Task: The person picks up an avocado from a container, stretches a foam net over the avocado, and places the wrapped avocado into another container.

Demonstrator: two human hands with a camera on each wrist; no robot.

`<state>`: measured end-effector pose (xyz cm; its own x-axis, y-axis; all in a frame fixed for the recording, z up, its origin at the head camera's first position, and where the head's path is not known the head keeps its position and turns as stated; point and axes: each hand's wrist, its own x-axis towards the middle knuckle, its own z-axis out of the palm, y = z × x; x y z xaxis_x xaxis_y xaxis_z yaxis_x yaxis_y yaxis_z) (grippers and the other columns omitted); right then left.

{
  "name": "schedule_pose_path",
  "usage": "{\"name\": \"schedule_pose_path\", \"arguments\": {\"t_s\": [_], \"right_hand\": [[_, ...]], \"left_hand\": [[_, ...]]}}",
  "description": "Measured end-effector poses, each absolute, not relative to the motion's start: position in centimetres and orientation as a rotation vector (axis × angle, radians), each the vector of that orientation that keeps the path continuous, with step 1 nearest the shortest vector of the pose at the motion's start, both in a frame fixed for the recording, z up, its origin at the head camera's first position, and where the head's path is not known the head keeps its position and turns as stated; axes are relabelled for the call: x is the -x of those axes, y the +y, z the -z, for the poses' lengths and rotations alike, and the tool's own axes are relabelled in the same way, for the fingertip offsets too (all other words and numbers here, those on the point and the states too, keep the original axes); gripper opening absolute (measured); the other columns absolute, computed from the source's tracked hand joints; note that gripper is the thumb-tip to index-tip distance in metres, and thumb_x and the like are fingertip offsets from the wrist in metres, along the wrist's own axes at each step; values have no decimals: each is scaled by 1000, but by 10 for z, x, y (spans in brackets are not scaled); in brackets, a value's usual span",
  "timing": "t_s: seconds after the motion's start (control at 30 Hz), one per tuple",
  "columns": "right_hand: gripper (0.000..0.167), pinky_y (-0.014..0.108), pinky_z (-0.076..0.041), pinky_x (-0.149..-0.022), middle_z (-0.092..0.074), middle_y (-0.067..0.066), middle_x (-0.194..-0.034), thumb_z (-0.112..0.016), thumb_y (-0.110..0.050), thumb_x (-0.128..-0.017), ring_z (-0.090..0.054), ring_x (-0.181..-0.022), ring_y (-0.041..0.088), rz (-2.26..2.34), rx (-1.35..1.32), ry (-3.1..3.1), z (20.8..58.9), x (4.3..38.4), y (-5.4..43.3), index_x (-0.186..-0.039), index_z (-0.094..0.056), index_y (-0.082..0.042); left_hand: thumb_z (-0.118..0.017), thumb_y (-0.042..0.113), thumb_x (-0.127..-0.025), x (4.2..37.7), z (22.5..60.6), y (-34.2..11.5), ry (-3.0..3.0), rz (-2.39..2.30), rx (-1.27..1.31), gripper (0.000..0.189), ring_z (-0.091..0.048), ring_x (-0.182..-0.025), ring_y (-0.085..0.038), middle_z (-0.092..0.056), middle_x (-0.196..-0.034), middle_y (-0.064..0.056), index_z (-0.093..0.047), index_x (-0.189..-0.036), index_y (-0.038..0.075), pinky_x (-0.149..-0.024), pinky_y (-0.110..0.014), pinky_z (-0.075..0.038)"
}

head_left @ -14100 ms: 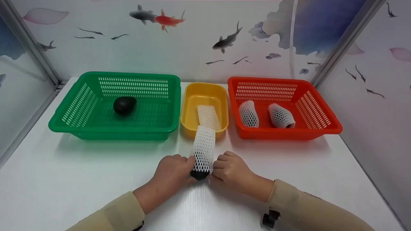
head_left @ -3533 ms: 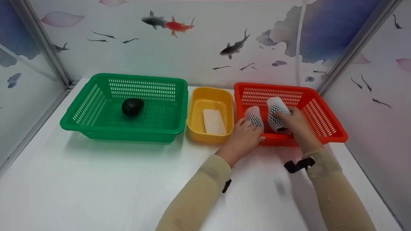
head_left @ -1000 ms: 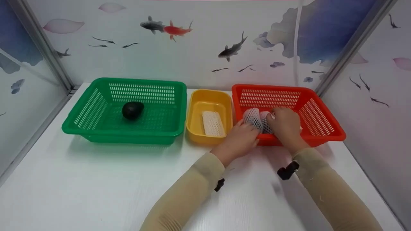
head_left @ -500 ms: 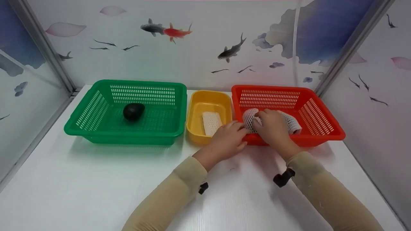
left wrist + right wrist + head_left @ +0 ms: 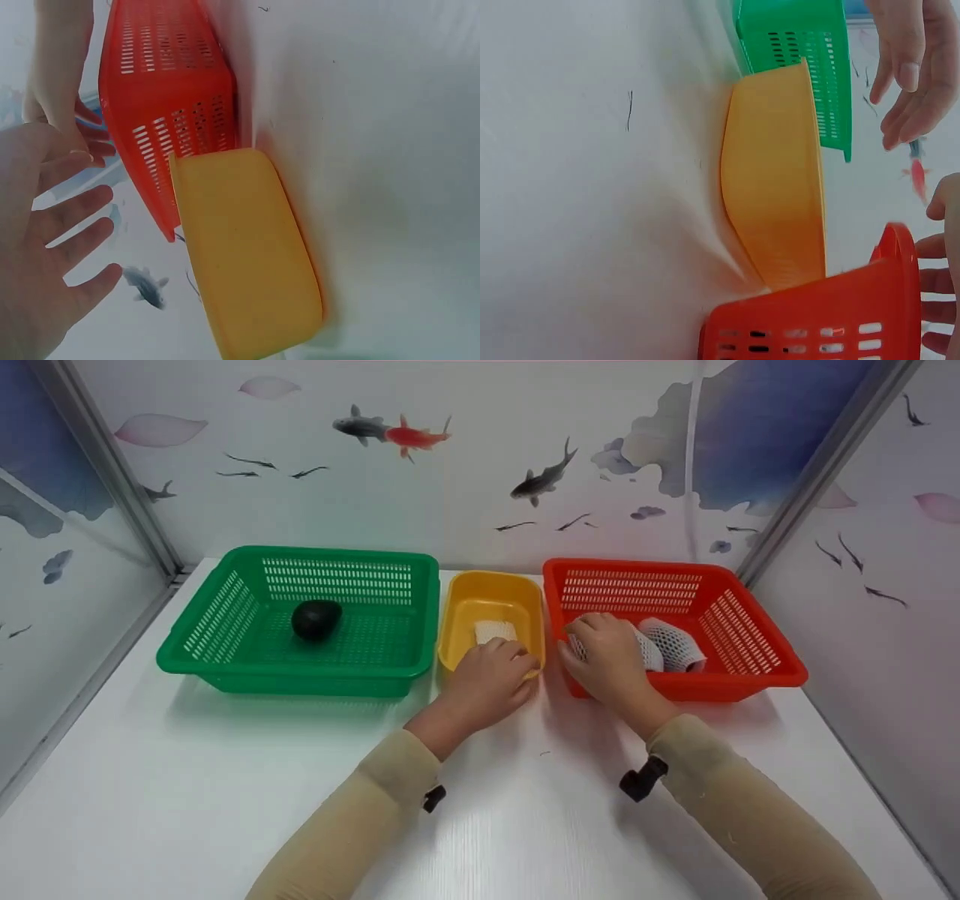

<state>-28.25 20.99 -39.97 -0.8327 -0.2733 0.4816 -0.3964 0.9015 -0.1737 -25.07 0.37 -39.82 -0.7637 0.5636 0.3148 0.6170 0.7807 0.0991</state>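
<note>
In the head view my left hand [image 5: 487,679] hovers over the front of the yellow container [image 5: 491,582]. Its fingers are spread and hold nothing in the left wrist view. Below it lies a white foam net sleeve [image 5: 495,630], partly hidden by the hand. My right hand [image 5: 607,656] is above the left end of the red basket [image 5: 739,682], fingers loosely extended. It covers part of the foam-netted fruits there; whether it touches them I cannot tell. Another netted fruit [image 5: 675,646] lies to their right. A dark avocado [image 5: 316,620] sits in the green basket [image 5: 300,669].
The three containers stand in a row at the back of the white table [image 5: 510,825], yellow between green and red. Behind them rises a wall [image 5: 465,510] printed with fish. Side panels with metal posts close in the left and right.
Over the last second both hands have moved left. My left hand has left the red basket's rim for the yellow container. My right hand has come off the right-hand netted fruits.
</note>
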Motion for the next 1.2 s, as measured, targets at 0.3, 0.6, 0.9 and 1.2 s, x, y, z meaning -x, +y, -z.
{"name": "schedule_pose_path", "arguments": {"t_s": [0.3,0.6,0.9,1.2], "right_hand": [[25,40,-45,-94,-68,5,-103,-69,-30,-87,-56,-98,24,-388,-752,-2389,403,282,184,-101,-73,-9],[19,43,-42,-93,-67,6,-100,-70,-24,-87,-55,-100,26,-508,-900,-2305,413,277,153,-98,-72,-9],[19,38,-39,-99,-65,1,-109,-68,-24,-90,-51,-108,20,-677,-989,-2341,409,274,117,-105,-71,-12],[21,34,-39,-100,-63,-3,-110,-64,-27,-93,-48,-110,15,-719,-997,-2441,412,267,78,-109,-70,-15]], "left_hand": [[-61,23,-94,251,401,-35,-2408,427,862,16,-54,-82,-18,-61,-95,-2,-70,-100,12,-73,-26,-48],[-62,17,-93,258,399,-72,-2429,489,702,12,-51,-80,-21,-54,-91,-5,-68,-97,7,-69,-29,-48],[-60,16,-95,271,394,-106,-2546,551,543,13,-52,-84,-25,-55,-93,-7,-67,-102,7,-75,-35,-51],[-59,13,-95,283,401,-135,-2581,550,474,14,-56,-86,-28,-56,-96,-12,-67,-102,4,-75,-42,-52]]}}
